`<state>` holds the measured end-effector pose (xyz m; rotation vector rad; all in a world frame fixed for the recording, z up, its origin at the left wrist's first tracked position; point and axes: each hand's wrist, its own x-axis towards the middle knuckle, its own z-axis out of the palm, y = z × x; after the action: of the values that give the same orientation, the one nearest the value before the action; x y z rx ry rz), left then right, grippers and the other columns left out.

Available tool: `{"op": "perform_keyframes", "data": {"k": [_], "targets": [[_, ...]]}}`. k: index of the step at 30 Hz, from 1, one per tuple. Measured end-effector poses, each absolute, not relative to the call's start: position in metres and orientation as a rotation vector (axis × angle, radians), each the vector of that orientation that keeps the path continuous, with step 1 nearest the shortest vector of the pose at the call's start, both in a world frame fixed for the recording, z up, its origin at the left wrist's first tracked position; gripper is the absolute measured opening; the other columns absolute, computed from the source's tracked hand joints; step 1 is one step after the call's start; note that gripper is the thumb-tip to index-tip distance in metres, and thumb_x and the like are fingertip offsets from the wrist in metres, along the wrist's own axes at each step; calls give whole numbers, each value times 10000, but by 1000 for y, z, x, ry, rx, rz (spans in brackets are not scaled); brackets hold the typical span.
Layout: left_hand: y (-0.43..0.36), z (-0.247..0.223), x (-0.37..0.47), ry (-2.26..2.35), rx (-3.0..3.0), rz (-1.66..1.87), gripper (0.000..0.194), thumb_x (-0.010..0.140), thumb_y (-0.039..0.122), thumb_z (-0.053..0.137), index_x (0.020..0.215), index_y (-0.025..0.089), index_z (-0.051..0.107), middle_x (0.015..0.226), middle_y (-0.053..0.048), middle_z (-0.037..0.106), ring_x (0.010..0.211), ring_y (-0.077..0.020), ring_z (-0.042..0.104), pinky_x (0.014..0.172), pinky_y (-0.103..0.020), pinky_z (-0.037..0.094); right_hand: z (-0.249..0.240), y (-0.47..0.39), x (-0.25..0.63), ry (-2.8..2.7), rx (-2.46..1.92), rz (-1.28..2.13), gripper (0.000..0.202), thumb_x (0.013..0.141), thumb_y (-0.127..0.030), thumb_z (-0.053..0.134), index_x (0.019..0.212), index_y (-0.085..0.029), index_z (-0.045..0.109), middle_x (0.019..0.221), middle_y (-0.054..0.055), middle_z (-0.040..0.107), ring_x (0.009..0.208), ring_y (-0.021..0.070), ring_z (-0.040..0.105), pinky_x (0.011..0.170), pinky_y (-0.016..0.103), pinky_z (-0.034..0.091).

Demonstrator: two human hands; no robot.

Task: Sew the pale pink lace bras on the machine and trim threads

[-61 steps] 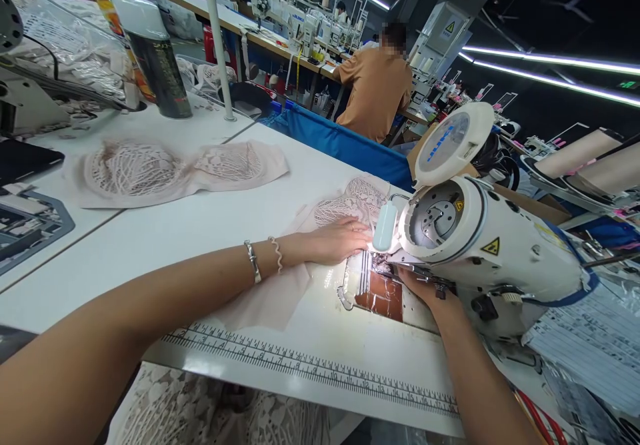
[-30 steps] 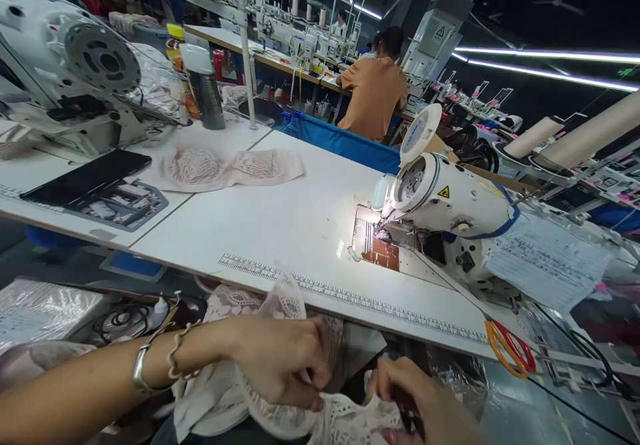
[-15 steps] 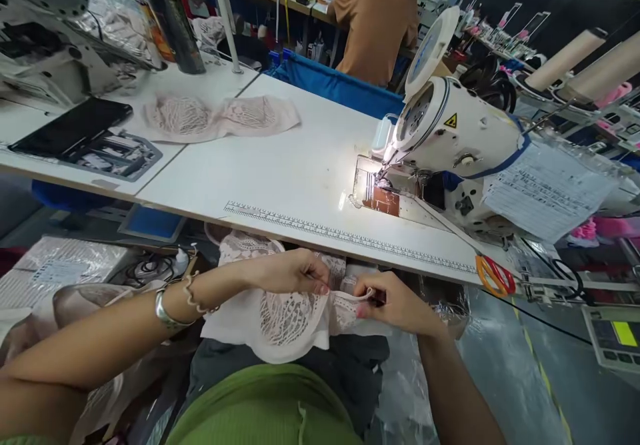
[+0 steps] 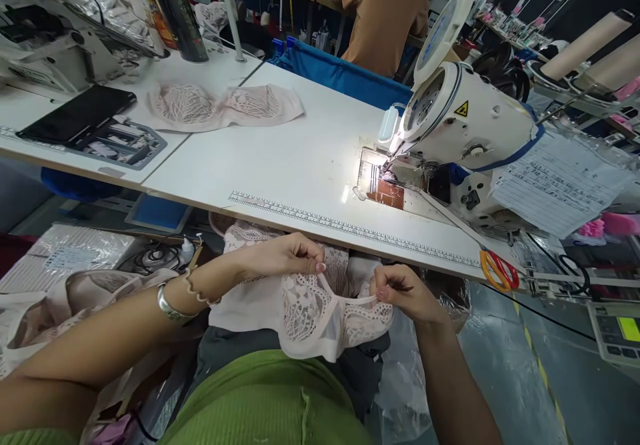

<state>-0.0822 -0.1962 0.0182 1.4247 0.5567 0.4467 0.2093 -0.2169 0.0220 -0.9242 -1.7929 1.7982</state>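
Observation:
A pale pink lace bra [image 4: 305, 312] lies over my lap, its cups facing up below the table's front edge. My left hand [image 4: 300, 256] pinches the upper edge of the left cup between thumb and fingertips. On the other side my right hand [image 4: 403, 290] grips the top edge of the right cup. Between the two hands the neckline edging dips in a taut V at the centre. More lace fabric, partly hidden by my left forearm, shows behind the cups.
A sewing machine [image 4: 450, 118] with its lamp lit stands on the white table [image 4: 280, 158]. Another lace piece [image 4: 225, 106] lies on the tabletop beside a black phone [image 4: 80, 115]. Orange-handled scissors [image 4: 497, 270] rest at the right edge. Someone in a brown shirt [image 4: 385, 18] is beyond a blue cloth bin.
My hands have spread slightly apart along the cup edges, and the bra's centre is now opened out, showing both cups. The head view has tilted down a little.

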Motion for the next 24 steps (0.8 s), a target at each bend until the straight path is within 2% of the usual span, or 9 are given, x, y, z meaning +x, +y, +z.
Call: {"op": "perform_keyframes", "data": {"k": [2, 6, 9, 12, 14, 19, 24], "targets": [[-198, 14, -79, 561, 1391, 494, 379, 926, 364, 633, 619, 158, 551, 597, 49, 394, 557, -92, 308, 564, -249, 290, 25, -216, 209, -1805, -863, 1837, 486, 879, -534, 681, 583, -207, 478, 614, -3, 539, 518, 112, 389, 516, 259, 286], [-202, 6, -74, 577, 1221, 613, 433, 858, 431, 719, 586, 162, 516, 623, 35, 429, 605, -108, 365, 615, -258, 328, 24, -217, 207, -1848, -802, 1775, 566, 850, -517, 709, 495, -218, 385, 606, 12, 555, 577, 142, 425, 617, 309, 365], [-208, 3, -71, 572, 1059, 682, 500, 824, 515, 744, 564, 168, 495, 573, 50, 395, 566, -100, 326, 583, -252, 313, 14, -222, 206, -1597, -810, 1900, 598, 781, -485, 781, 472, -220, 343, 521, -19, 480, 484, 107, 346, 513, 279, 276], [-214, 0, -67, 507, 953, 697, 553, 804, 557, 760, 549, 173, 455, 538, 68, 351, 519, -83, 265, 518, -238, 253, 2, -229, 204, -1333, -799, 1982, 642, 731, -551, 797, 488, -236, 293, 454, -58, 375, 404, 78, 258, 431, 260, 173], [-216, -1, -64, 463, 891, 693, 557, 817, 540, 762, 552, 173, 435, 528, 77, 334, 496, -72, 245, 492, -228, 220, -5, -232, 202, -1274, -790, 1973, 658, 728, -616, 768, 510, -249, 267, 443, -72, 331, 380, 79, 246, 404, 256, 167], [-217, -3, -63, 422, 843, 702, 570, 829, 515, 770, 554, 163, 417, 529, 82, 317, 488, -55, 226, 476, -212, 206, -14, -235, 196, -1191, -746, 1965, 681, 705, -643, 777, 508, -243, 263, 435, -91, 272, 372, 70, 192, 395, 248, 169], [-216, -6, -63, 439, 867, 689, 585, 818, 533, 768, 544, 176, 396, 501, 79, 322, 473, -59, 242, 464, -216, 218, -18, -236, 195, -1169, -723, 1961, 701, 700, -682, 781, 526, -243, 264, 446, -93, 275, 374, 72, 211, 399, 241, 199]]}}
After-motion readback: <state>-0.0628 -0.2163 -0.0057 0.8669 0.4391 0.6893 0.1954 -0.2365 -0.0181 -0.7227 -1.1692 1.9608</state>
